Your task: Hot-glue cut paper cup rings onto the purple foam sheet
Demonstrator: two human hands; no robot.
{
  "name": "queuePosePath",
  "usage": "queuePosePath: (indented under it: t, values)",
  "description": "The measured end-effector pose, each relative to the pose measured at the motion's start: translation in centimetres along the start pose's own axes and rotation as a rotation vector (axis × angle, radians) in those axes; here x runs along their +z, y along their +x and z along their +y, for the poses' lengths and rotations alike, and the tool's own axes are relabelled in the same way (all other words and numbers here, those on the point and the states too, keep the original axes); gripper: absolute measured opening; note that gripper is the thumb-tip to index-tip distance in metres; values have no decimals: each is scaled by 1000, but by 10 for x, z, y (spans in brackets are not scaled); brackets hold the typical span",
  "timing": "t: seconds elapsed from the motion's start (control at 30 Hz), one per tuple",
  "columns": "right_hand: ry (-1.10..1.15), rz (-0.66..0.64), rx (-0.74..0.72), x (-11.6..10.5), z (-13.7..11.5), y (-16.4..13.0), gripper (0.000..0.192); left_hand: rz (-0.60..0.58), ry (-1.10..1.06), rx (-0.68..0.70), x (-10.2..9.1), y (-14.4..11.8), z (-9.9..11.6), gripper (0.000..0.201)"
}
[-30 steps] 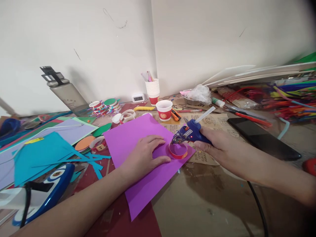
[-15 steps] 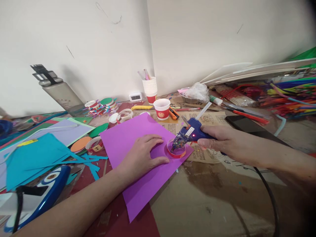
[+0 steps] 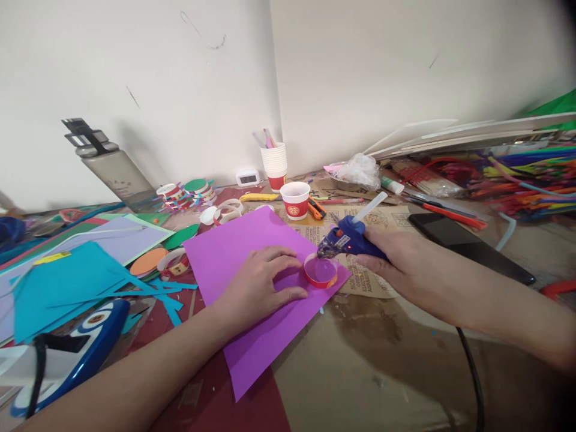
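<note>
Left forearm: yours comes in from the lower left, across the dark red sheet (image 3: 265, 408).
Left hand: your left hand (image 3: 258, 285) lies palm down on the purple paper (image 3: 234, 258), fingers spread and loose, gripping nothing; thumb and fingertips sit just beside the ring.
Purple paper: it lies flat on the table (image 3: 360, 372), one corner toward you, partly over the dark red sheet.
Ring: the red paper ring (image 3: 320, 272) stands on the purple paper near its right corner.
Right hand: your right hand (image 3: 400, 267) is closed around the blue glue gun (image 3: 348, 239), whose nozzle points down at the ring's far rim; its red light is lit.
Cord: a black cord (image 3: 472, 384) runs off below your right forearm.
Right side: a black phone (image 3: 468, 246) lies flat beyond your wrist.
Further back: a red-and-white paper cup (image 3: 295, 200) stands behind the purple paper; a stack of cups (image 3: 274, 163) with pens sits against the wall.
Far left: blue paper scraps (image 3: 67, 282) and a tilted grey bottle (image 3: 112, 168).
</note>
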State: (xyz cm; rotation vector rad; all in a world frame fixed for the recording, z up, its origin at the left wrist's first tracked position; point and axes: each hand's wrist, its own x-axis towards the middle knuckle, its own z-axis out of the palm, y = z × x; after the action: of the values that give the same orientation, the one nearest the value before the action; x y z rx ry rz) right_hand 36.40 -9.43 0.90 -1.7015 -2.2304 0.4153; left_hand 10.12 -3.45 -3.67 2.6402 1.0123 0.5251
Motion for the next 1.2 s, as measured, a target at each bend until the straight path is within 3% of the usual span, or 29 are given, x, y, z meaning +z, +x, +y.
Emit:
queuePosePath:
  t: [0.23, 0.47, 0.63, 0.8, 0.93, 1.2]
  values:
    - [-91, 48, -42, -6, -6, -14, 35, -1, -6, 21, 1, 2, -1, 41]
    - [42, 6, 5, 2, -18, -5, 26, 15, -4, 42, 2, 2, -3, 39]
    - [163, -83, 39, 6, -12, 1, 34, 19, -25, 19, 3, 3, -3, 43]
    - [255, -176, 11, -10, -1, 4, 36, 6, -38, -13, 3, 3, -2, 46]
    - [238, -133, 3, -13, 2, 5, 36, 2, -34, -5, 2, 3, -3, 45]
    - [187, -77, -21, 6, 3, 6, 39, 9, -43, 0, 2, 4, -2, 44]
